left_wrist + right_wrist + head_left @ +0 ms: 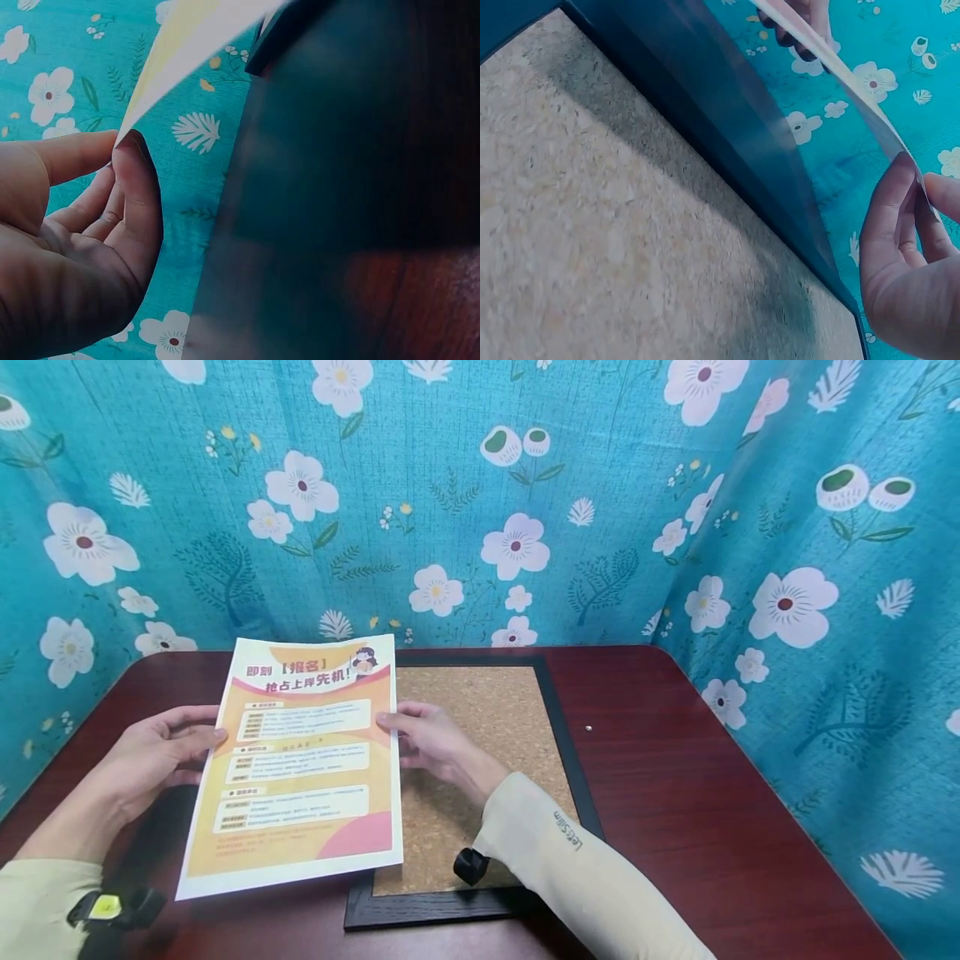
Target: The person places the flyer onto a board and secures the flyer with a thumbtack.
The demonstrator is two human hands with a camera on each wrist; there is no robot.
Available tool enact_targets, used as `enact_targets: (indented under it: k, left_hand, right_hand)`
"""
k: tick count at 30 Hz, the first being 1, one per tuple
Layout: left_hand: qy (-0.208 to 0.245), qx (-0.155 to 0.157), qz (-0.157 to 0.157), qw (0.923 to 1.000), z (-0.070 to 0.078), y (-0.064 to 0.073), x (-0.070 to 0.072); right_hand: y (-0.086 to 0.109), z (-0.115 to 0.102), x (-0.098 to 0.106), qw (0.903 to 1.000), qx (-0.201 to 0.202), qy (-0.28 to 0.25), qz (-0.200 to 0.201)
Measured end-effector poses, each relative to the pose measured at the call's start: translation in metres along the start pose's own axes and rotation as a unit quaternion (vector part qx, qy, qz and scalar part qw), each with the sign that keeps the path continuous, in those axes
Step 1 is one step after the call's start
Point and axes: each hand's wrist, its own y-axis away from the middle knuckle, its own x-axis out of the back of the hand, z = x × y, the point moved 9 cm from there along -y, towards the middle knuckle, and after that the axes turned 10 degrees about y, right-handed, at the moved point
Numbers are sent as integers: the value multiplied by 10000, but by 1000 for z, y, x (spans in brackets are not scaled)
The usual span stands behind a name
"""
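Both hands hold a printed paper flyer (pixel 300 760) up between them, its orange and pink face toward the head camera. On its left edge, my left hand (pixel 161 747) pinches the paper between thumb and fingers; the left wrist view shows this thumb-and-finger pinch (pixel 97 217) at the sheet's edge. My right hand (pixel 431 739) pinches the right edge, thumb in front and fingers behind. In the right wrist view the sheet (pixel 855 86) appears nearly edge-on and slightly bowed. Behind and below it lies a cork board (pixel 487 710) in a black frame (pixel 450 906), its left part hidden by the flyer.
The board rests on a dark red wooden table (pixel 675 793). Right of the frame is a small shiny pin-like thing (pixel 588 727). A teal floral curtain (pixel 465 527) hangs along the table's back and right side. Black straps with devices (pixel 112 908) sit on the wrists.
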Motion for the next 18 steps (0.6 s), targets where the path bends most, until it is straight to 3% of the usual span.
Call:
enact_targets:
  k: [18]
  left_hand:
    - [59,-52,-85,9999,5,-4,-11]
  right_hand:
    - [4,2,18,9999,-18,111,93]
